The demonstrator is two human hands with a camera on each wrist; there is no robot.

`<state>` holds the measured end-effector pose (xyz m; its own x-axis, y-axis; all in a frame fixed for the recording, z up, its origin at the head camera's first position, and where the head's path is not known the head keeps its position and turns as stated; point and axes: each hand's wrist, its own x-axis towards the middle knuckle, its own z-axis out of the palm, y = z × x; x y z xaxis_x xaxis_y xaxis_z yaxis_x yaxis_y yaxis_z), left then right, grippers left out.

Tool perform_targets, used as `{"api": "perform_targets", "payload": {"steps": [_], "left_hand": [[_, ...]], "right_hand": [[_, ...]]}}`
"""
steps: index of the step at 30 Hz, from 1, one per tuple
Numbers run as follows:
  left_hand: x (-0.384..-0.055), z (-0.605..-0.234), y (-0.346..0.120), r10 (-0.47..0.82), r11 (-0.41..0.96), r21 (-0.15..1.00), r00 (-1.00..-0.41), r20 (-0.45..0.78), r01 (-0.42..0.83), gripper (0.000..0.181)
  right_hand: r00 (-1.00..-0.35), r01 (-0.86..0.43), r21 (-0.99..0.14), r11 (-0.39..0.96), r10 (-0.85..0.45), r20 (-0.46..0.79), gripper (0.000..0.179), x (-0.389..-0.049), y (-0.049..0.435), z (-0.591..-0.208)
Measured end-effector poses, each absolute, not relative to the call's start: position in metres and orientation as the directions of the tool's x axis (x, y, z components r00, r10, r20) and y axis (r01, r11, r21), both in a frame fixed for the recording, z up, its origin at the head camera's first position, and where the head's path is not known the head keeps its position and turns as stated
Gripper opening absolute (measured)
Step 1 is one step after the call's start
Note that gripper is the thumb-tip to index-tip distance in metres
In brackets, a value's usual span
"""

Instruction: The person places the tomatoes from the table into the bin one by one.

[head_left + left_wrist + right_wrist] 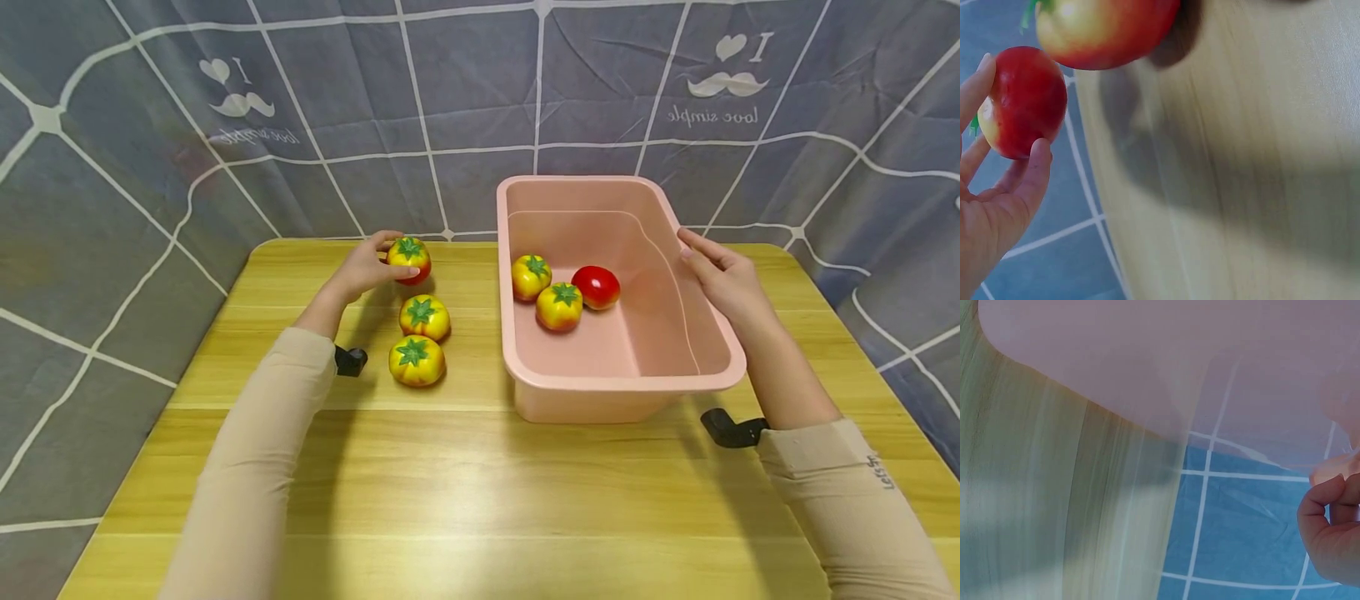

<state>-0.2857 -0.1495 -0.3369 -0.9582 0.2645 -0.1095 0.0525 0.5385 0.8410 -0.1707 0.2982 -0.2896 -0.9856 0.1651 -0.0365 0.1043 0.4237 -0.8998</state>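
At the back left of the table, my left hand (371,268) grips a red-and-yellow toy tomato (409,258) with a green leafy top. In the left wrist view, thumb and fingers wrap the sides of this tomato (1025,103). Two more toy tomatoes, a farther one (424,317) and a nearer one (417,361), sit in a line just in front of it. My right hand (727,279) holds the right rim of a pink plastic bin (622,383). Inside the bin lie two leafy-topped tomatoes (558,307) and one with its red side up (596,287).
The wooden table (420,500) ends at the back against a grey curtain (480,100) with white lines, which also hangs along both sides. Black wrist mounts, one on the left (350,362) and one on the right (731,429), stick out from the sleeves.
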Motion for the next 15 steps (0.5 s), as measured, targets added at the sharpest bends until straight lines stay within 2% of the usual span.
{"api": "perform_targets", "payload": {"steps": [8, 15], "left_hand": [[-0.279, -0.318, -0.140, 0.273, 0.451, 0.886, -0.962, -0.026, 0.104, 0.067], [-0.270, -0.294, -0.125, 0.260, 0.443, 0.885, -0.965, 0.022, 0.139, 0.069]], "right_hand": [[-0.984, 0.115, -0.899, 0.422, 0.172, -0.045, 0.056, -0.171, 0.298, -0.289], [-0.983, 0.126, -0.891, 0.435, 0.174, -0.054, 0.057, -0.171, 0.298, -0.289]]}}
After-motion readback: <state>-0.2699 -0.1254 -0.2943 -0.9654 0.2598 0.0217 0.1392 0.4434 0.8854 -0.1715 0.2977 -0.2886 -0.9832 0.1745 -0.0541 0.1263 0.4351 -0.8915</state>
